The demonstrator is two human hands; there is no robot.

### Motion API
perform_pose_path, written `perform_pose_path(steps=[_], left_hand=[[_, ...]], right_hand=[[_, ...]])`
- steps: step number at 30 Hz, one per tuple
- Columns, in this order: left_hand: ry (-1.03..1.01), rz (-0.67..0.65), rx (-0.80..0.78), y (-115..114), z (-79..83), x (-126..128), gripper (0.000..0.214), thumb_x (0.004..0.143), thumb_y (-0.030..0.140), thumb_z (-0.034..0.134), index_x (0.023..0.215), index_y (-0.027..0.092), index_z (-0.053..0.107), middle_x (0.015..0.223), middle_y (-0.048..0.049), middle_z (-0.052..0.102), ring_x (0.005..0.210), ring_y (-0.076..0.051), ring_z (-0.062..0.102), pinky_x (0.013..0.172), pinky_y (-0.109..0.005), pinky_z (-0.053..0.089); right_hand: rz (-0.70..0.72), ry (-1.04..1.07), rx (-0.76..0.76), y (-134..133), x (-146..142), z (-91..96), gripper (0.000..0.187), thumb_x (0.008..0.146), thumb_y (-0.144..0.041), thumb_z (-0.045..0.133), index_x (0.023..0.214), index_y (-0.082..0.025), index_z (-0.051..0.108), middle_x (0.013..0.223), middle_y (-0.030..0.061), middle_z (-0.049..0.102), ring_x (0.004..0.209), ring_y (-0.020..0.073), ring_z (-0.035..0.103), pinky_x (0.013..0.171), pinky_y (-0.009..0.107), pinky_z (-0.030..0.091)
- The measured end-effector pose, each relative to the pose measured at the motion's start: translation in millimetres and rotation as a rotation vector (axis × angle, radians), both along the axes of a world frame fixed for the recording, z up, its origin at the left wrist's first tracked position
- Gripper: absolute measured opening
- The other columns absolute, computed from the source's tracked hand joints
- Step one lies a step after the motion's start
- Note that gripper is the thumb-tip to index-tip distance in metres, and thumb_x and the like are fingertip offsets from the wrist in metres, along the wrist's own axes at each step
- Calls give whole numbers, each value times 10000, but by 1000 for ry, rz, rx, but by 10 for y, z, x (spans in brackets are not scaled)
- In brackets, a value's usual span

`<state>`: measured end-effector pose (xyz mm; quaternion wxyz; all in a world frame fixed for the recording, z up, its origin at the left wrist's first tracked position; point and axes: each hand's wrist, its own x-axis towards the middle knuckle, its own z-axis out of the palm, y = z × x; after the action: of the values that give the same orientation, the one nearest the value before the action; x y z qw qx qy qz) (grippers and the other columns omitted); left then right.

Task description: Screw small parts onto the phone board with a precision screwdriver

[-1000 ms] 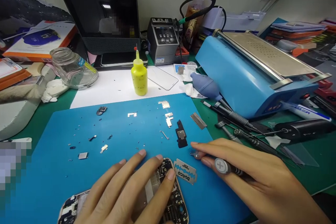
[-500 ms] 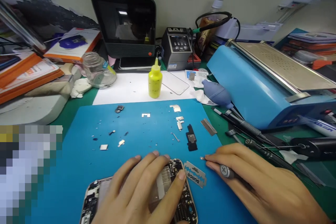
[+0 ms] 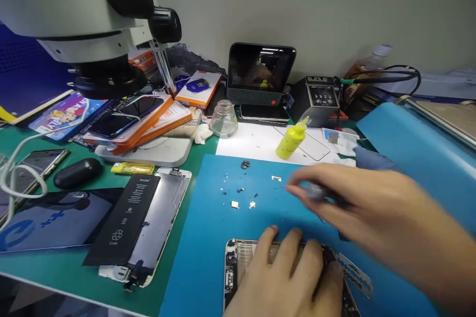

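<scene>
My left hand (image 3: 290, 277) lies with its fingers spread over an opened phone body (image 3: 230, 267) near the front edge of the view. The phone's inner circuitry and metal parts show around the fingers. My right hand (image 3: 375, 213) hovers above the blue mat (image 3: 193, 237), blurred by motion. Its fingers are closed around a screwdriver (image 3: 315, 191), whose grey end pokes out between them. Thumb and forefinger meet in a pinch; whether a small part is between them I cannot tell. A razor blade (image 3: 355, 275) lies beside the phone, under the right forearm.
Small parts dot the mat, among them a silver plate (image 3: 234, 204) and a camera module (image 3: 245, 164). A yellow bottle (image 3: 290, 139) stands behind. On the left are a battery (image 3: 124, 218), a phone screen (image 3: 159, 228) and a microscope (image 3: 111, 44). A blue machine (image 3: 412, 133) stands right.
The view has swung left, bringing the microscope and battery in. My right hand has lifted from beside the razor blade and moved left over the mat. My left hand stays on the phone.
</scene>
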<state>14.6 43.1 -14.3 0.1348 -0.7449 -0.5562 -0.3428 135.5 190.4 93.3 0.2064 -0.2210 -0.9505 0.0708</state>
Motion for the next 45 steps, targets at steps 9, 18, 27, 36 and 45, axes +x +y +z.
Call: perform_pose_path(steps=[9, 18, 27, 36, 45], left_hand=[[-42, -28, 18, 35, -8, -2, 369, 1143, 566, 592, 1264, 282, 794, 1237, 8, 794, 1159, -233, 712, 1031, -459, 597], [-73, -38, 23, -5, 2, 5, 358, 1140, 541, 607, 1253, 265, 805, 1261, -7, 788, 1187, -244, 702, 1023, -466, 608], [50, -79, 113, 15, 14, -17, 278, 1176, 452, 618, 1176, 307, 855, 1375, 107, 810, 1363, -206, 647, 1125, -419, 539], [122, -177, 57, -45, 81, -106, 342, 1208, 432, 569, 1375, 225, 784, 1432, 84, 830, 1368, -151, 708, 1164, -368, 532], [160, -218, -96, -114, 188, -194, 332, 1208, 354, 569, 1495, 273, 715, 1550, 135, 763, 1405, -112, 712, 1269, -311, 505]], right_hand=[[99, -500, -4, 139, -1470, -63, 180, 1153, -309, 752, 1076, -146, 744, 1044, 36, 741, 987, 183, 747, 972, 395, 672], [16, -118, -253, 125, -1165, 74, 206, 1136, -240, 736, 1337, -198, 748, 1028, 0, 756, 934, 171, 733, 895, 333, 626], [-369, 552, -294, -250, 282, -41, 455, 1157, -402, 655, 1612, -416, 663, 1171, 61, 721, 845, 174, 737, 674, 218, 675], [-618, 786, -246, -557, 970, -588, 398, 1111, -407, 775, 1503, -404, 708, 1102, 17, 772, 878, 164, 808, 830, 235, 721], [-722, 649, -75, -756, 960, -711, 405, 1159, -395, 712, 1561, -358, 687, 1308, -1, 763, 1224, 207, 735, 1166, 377, 565]])
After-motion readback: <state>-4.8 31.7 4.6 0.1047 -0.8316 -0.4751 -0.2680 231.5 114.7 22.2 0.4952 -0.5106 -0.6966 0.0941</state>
